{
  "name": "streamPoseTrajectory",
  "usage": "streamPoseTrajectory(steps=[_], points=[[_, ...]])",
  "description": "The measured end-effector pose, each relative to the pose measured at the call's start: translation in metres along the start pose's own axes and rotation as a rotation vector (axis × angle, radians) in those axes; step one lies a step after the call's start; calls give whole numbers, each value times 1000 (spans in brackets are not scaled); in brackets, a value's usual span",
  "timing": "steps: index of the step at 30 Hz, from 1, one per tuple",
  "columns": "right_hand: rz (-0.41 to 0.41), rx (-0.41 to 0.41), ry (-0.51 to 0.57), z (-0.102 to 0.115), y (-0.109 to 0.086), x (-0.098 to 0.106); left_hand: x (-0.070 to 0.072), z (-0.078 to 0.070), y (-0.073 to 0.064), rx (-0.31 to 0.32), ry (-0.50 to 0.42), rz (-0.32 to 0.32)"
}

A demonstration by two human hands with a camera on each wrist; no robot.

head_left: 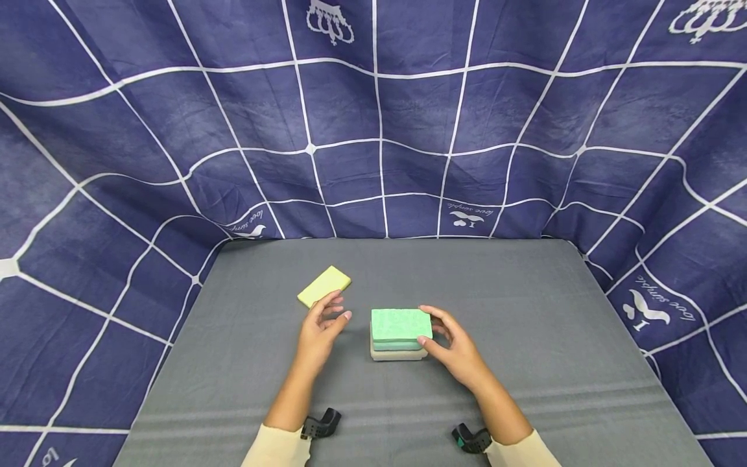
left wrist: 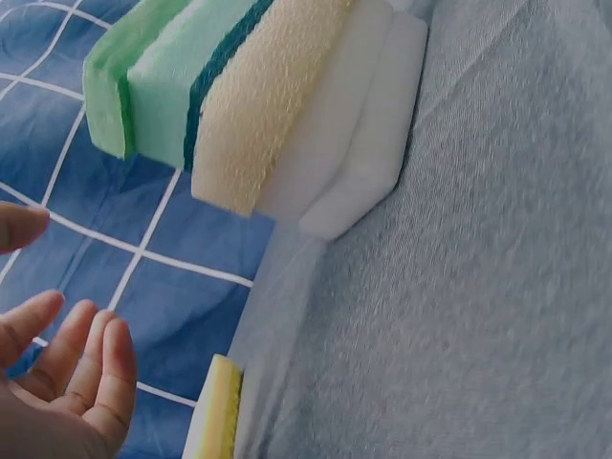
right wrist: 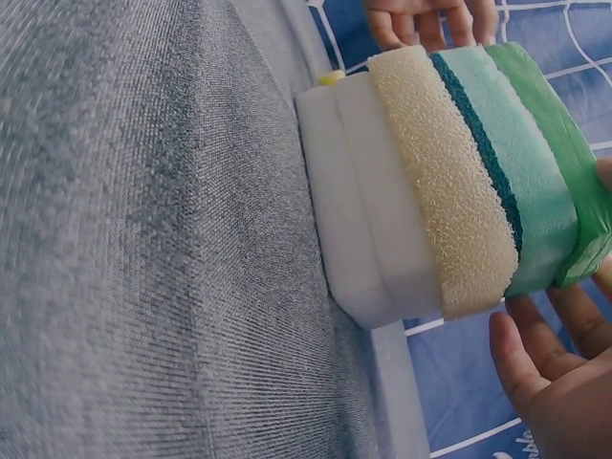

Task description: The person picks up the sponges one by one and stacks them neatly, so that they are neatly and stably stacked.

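A stack of sponges stands mid-table. From the bottom up it has two white sponge blocks (right wrist: 368, 201), a cream porous sponge (right wrist: 445, 191), a mint sponge with a dark teal layer (right wrist: 521, 172) and a bright green sponge (head_left: 401, 324) on top. My right hand (head_left: 455, 347) holds the green sponge by its right end, thumb at the front edge and index finger at the back. My left hand (head_left: 322, 332) is held left of the stack, apart from it, fingers loosely bent and nothing in them. Just beyond it lies a flat yellow sponge (head_left: 324, 285).
A grey cloth (head_left: 525, 292) covers the table. Dark blue curtains with white grid lines (head_left: 408, 110) hang behind and along both sides. Black wrist bands (head_left: 322, 423) show at the cuffs.
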State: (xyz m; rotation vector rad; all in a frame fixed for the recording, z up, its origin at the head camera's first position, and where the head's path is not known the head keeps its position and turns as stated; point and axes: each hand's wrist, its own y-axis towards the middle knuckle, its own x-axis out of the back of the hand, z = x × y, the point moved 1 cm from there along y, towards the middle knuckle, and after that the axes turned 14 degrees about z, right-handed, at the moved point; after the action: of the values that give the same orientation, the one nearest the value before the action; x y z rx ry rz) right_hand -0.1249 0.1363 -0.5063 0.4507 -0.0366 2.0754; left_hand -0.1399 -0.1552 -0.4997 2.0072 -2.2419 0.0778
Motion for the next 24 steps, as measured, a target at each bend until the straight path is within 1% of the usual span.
streamPoseTrajectory(steps=[6, 9, 13, 16, 20, 24], points=[[-1, -4, -8, -1, 0, 0, 11, 5, 4, 78, 7, -60], [-1, -5, -7, -1, 0, 0, 16, 8, 7, 103, -3, -84], [-1, -5, -5, -1, 0, 1, 21, 12, 10, 119, -6, -127], [0, -6, -2, 0, 0, 0, 26, 16, 12, 152, 1, -152], [2, -12, 0, 1, 0, 0, 32, 22, 14, 200, 12, -172], [1, -16, 1, 1, 0, 1, 37, 28, 16, 225, 22, -187]])
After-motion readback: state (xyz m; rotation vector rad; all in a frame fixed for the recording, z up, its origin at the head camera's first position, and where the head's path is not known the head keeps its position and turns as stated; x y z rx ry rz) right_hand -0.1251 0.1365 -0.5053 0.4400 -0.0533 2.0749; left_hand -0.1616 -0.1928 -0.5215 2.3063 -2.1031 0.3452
